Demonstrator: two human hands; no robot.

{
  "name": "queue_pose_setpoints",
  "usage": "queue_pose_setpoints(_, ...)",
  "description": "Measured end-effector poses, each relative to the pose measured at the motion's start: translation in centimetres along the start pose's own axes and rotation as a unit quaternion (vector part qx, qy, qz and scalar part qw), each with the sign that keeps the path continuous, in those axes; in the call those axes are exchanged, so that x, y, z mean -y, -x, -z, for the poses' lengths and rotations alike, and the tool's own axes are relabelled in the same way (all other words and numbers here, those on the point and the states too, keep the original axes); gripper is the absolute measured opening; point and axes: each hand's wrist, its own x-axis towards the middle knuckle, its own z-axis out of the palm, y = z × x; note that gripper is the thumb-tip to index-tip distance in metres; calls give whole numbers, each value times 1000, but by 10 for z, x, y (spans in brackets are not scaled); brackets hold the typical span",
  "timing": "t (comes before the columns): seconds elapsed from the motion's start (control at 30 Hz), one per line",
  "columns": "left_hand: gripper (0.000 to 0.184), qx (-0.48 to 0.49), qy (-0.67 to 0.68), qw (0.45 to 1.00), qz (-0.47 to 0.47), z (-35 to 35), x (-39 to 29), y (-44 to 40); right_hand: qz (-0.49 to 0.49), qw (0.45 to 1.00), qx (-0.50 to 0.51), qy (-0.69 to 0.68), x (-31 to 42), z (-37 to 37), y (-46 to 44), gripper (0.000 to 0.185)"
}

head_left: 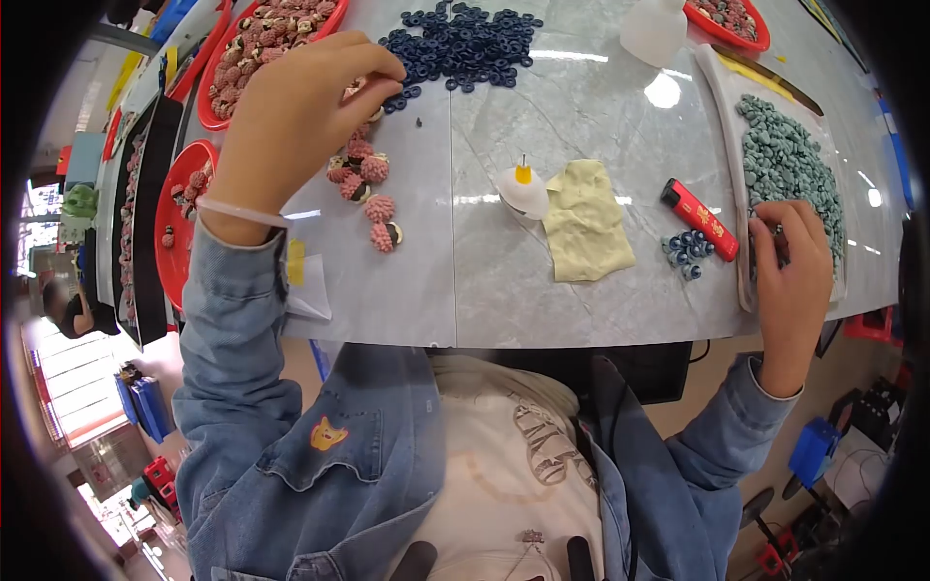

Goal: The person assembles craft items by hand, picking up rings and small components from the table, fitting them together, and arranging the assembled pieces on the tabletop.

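Observation:
My left hand (308, 111) is over the left of the table, thumb and forefinger pinched together by the pile of dark blue rings (465, 44); what they hold, if anything, is too small to make out. Below it lies a row of small pink knobbly figures (373, 174), partly hidden by the hand. My right hand (796, 257) is at the near end of a white tray (741, 184) of small grey-green pieces (790, 155). Its fingers are curled together over the pieces, and the fingertips are partly hidden. Beside it lie a red lighter (699, 221) and a small cluster of blue-and-white pieces (690, 252).
A white bottle with a yellow needle tip (524, 192) touches a crumpled pale yellow sheet (589, 223) mid-table. Red trays (167, 232) of pink figures line the left side. A translucent bottle (654, 34) stands at the back. A knife-like tool (790, 90) lies across the white tray's far end.

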Motion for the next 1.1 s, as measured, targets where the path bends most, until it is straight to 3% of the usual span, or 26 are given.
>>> queue_pose_setpoints(0.2,8,13,-95,995,-24,-14,-5,-9,-23,999,2,-31,-9,-2,2,8)
queue_pose_setpoints(0.33,8,10,-116,993,-22,-19,-4,-9,-73,986,-92,-122,-12,-1,13,8)
queue_pose_setpoints(0.43,6,2,-102,995,-17,-17,-7,-9,-102,933,-153,-309,-20,0,22,11)
queue_pose_setpoints(0.53,6,-51,51,996,46,4,-17,2,-74,909,-141,-385,-21,12,32,14)
queue_pose_setpoints(0.6,6,-32,146,974,171,28,-40,18,-64,896,-133,-420,-21,16,40,15)
queue_pose_setpoints(0.67,8,-16,206,955,213,43,-60,42,-49,860,-132,-491,-17,14,50,15)
queue_pose_setpoints(0.7,8,-13,210,954,215,43,-69,51,-43,839,-131,-526,-14,13,54,16)
queue_pose_setpoints(0.77,10,-34,365,920,137,37,-86,64,-8,816,-84,-572,-2,7,54,18)
queue_pose_setpoints(0.83,11,-2,422,895,145,21,-99,71,69,750,8,-658,14,-1,53,21)
queue_pose_setpoints(0.87,13,26,473,868,150,14,-106,71,65,752,11,-655,21,-6,52,21)
queue_pose_setpoints(0.93,11,52,501,848,162,4,-120,66,69,667,95,-735,36,-13,51,21)
queue_pose_setpoints(1.1,11,50,551,818,155,-16,-139,54,-34,699,162,-696,66,-12,55,21)
